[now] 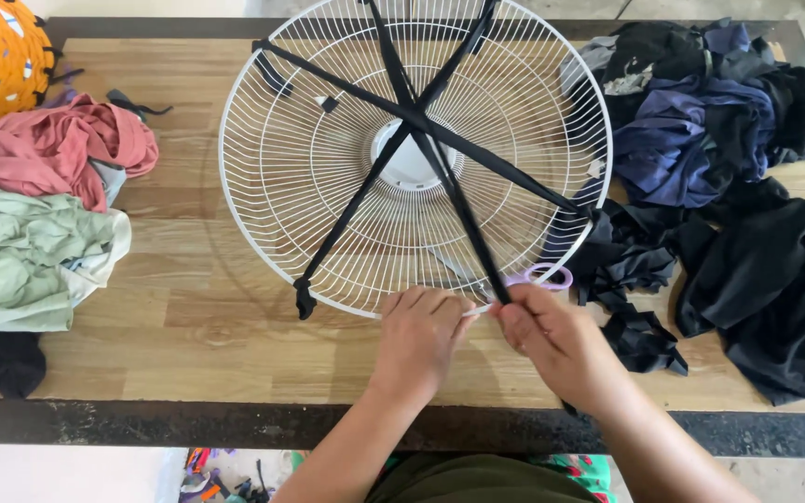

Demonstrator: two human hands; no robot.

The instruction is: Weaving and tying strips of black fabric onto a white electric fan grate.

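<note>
The white wire fan guard (328,168) lay flat on the wooden table (216,345), its near rim at both hands. The left hand (418,337) closed on the rim; the right hand (552,335) pinched a black cloth strip (463,200) pulled taut across the round grille. Dark rags (747,261) lay heaped just beside it.

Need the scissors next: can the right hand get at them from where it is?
Probably yes. The scissors lie on the table just beyond the right hand, with nothing between. But that hand is pinching a black strip at the fan guard rim.
</note>
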